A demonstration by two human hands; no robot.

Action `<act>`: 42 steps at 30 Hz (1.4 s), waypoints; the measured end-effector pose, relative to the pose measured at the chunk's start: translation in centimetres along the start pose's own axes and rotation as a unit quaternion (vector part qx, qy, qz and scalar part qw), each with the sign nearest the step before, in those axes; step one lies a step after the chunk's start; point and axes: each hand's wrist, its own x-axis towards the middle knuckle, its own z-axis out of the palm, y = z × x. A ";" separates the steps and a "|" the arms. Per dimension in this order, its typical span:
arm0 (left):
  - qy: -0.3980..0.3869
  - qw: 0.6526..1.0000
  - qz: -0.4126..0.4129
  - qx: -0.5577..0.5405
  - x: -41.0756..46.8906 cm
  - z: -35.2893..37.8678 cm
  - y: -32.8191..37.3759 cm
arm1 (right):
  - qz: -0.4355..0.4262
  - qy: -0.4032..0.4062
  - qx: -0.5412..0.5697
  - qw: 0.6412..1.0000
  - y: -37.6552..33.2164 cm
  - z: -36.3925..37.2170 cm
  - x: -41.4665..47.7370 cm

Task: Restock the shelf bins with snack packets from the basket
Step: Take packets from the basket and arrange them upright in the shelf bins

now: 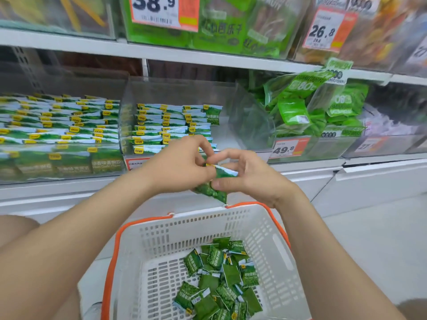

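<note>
Over a white slotted plastic basket with an orange rim, a person's left hand and right hand meet. Both pinch 1 small bundle of green foil snack packets between curled fingers and thumbs. The 2-handed hold appears meant to square the packets flat, so they can be laid on the tidy rows of matching packets in the clear plastic middle shelf bin directly ahead. That bin has bare room on its right side, while the clear bin to its left is packed nearly full.

A loose heap of the same green packets lies on the basket floor, so the restocking looks far from finished. Larger green bags slump in the bin to the right, above an orange-and-white price tag reading 49.8. The middle bin's clear front wall and the white shelf edge overhead leave a limited opening for loading.
</note>
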 end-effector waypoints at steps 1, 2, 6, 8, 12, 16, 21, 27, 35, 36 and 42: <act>0.032 0.999 -0.001 -0.021 0.1 -0.3 0.1 | -0.028 0.056 -0.008 0.998 -0.6 0.0 0.2; 0.059 0.997 -0.001 -0.053 0.3 -0.6 0.2 | -0.049 0.112 -0.010 0.992 -1.2 0.1 0.3; 0.147 0.978 0.045 -0.138 0.8 -1.0 0.0 | -0.099 0.215 0.053 0.970 -2.3 0.6 0.9; 0.169 0.972 0.072 -0.144 1.0 -1.0 -0.1 | -0.120 0.232 0.054 0.964 -2.3 0.5 1.4; 0.183 0.979 0.085 0.011 1.7 -0.9 -0.8 | -0.166 0.310 0.020 0.936 -2.5 0.2 3.2; 0.114 0.947 0.044 0.299 2.7 -0.8 -2.2 | -0.181 0.421 -0.114 0.882 -2.5 -1.9 6.3; 0.052 0.916 0.037 0.397 4.0 -1.3 -2.8 | -0.067 0.412 -0.343 0.842 -2.0 -5.1 12.1; -0.050 0.927 -0.014 0.371 5.5 -2.2 -3.3 | 0.096 0.332 -0.445 0.826 -1.8 -6.9 19.7; -0.130 0.934 -0.067 0.325 6.5 -2.4 -3.3 | 0.165 0.262 -0.534 0.787 -1.8 -6.5 25.3; -0.133 0.934 -0.068 0.324 6.5 -2.4 -3.2 | 0.168 0.272 -0.535 0.782 -1.8 -6.5 25.3; -0.127 0.936 -0.061 0.323 6.3 -2.3 -3.2 | 0.179 0.320 -0.511 0.777 -1.7 -6.7 24.9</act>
